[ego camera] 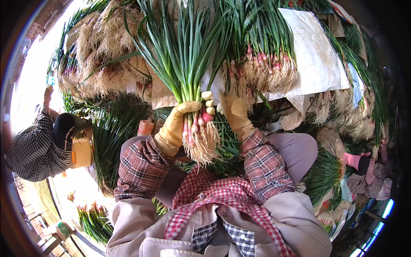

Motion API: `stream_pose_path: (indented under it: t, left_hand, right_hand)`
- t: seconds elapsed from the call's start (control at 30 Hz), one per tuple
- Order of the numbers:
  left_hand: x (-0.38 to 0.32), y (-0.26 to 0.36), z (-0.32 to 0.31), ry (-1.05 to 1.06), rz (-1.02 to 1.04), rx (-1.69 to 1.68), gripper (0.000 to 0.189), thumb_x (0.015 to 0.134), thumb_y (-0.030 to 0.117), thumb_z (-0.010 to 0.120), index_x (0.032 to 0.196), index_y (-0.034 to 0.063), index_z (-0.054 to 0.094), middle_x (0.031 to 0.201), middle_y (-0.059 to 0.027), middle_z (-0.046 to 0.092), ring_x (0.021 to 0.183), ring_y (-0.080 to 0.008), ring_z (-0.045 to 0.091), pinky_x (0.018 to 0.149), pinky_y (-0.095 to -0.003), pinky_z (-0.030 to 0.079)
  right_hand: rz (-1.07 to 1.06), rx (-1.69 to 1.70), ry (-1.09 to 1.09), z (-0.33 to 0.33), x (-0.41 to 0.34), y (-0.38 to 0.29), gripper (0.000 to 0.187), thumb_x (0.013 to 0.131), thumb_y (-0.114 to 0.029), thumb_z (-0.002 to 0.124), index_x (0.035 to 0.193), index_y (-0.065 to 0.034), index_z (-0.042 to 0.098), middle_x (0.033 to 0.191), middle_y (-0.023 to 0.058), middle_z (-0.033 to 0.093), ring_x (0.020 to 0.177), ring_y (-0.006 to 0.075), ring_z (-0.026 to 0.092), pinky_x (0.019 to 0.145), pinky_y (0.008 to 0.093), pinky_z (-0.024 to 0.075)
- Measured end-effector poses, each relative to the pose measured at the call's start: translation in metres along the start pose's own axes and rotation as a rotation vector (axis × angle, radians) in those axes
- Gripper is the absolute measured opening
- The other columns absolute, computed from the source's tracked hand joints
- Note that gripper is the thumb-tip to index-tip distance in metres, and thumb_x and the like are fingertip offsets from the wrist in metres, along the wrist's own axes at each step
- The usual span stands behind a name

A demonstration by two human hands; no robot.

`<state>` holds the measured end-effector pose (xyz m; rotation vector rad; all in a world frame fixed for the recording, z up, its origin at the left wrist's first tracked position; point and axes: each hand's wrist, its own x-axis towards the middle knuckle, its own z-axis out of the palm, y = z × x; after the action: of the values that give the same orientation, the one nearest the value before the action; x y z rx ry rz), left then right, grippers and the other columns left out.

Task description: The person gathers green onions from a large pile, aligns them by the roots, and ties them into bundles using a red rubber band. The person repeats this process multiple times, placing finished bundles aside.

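Note:
My left hand [178, 123], in a yellow rubber glove, is closed around a bunch of green garlic or onion plants [189, 74]. Its pale fingertips come round the right side of the stems. Long green leaves fan out away from me, while the pink and white bulbs [193, 128] and tangled pale roots [204, 144] hang toward my lap. Just right of the bunch and apart from it, my right hand [236, 110] is raised in a matching glove. Its fingers are slightly blurred and spread, with nothing visible in them.
Piled plants with dry roots [109, 54] lie ahead on the left; another laid row [269, 61] rests beside a white woven sheet [316, 54]. A person in a checked sleeve [41, 144] is at left, another person [369, 176] at far right. Loose greens [112, 141] stand by my knee.

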<state>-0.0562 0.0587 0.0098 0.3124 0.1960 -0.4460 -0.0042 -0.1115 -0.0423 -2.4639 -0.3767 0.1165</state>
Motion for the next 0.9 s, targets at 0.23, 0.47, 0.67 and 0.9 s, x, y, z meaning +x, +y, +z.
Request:
stream_pose_path:
  t: [0.23, 0.47, 0.67, 0.9]
  left_hand:
    - [-0.013, 0.029, 0.020, -0.133, 0.218, 0.149, 0.040, 0.079, 0.007, 0.061, 0.117, -0.0029, 0.051, 0.104, -0.0122, 0.057, 0.085, -0.0203, 0.061, 0.071, -0.0257, 0.055]
    - [0.006, 0.023, 0.004, -0.120, 0.157, 0.068, 0.047, 0.081, 0.008, 0.057, 0.124, -0.0051, 0.046, 0.108, -0.0147, 0.059, 0.087, -0.0209, 0.060, 0.073, -0.0287, 0.053]
    - [0.003, 0.020, -0.006, -0.162, -0.019, -0.057, 0.054, 0.083, 0.013, 0.057, 0.130, -0.0068, 0.039, 0.098, -0.0160, 0.062, 0.078, -0.0174, 0.062, 0.067, -0.0240, 0.053]
    - [0.001, 0.016, -0.003, -0.260, -0.004, 0.068, 0.055, 0.084, 0.013, 0.057, 0.132, -0.0070, 0.038, 0.103, -0.0143, 0.062, 0.085, -0.0205, 0.062, 0.074, -0.0267, 0.053]
  right_hand:
    - [0.203, -0.044, -0.366, -0.015, 0.021, 0.026, 0.048, 0.092, -0.044, 0.045, 0.108, -0.0007, 0.058, 0.096, 0.0195, 0.063, 0.088, 0.0317, 0.061, 0.081, 0.0393, 0.0471]
    - [0.293, -0.213, -0.352, -0.044, 0.098, 0.041, 0.015, 0.090, -0.013, 0.052, 0.094, 0.0016, 0.053, 0.091, 0.0125, 0.059, 0.079, 0.0219, 0.060, 0.091, 0.0343, 0.0493]
    - [0.170, 0.008, 0.061, -0.078, 0.023, 0.035, 0.035, 0.076, -0.035, 0.073, 0.073, -0.0044, 0.056, 0.058, 0.0050, 0.050, 0.053, 0.0157, 0.043, 0.054, 0.0324, 0.0399]
    - [-0.028, -0.171, 0.339, -0.067, -0.003, 0.034, 0.023, 0.078, -0.022, 0.069, 0.074, -0.0040, 0.055, 0.066, 0.0134, 0.053, 0.059, 0.0308, 0.054, 0.054, 0.0386, 0.0418]
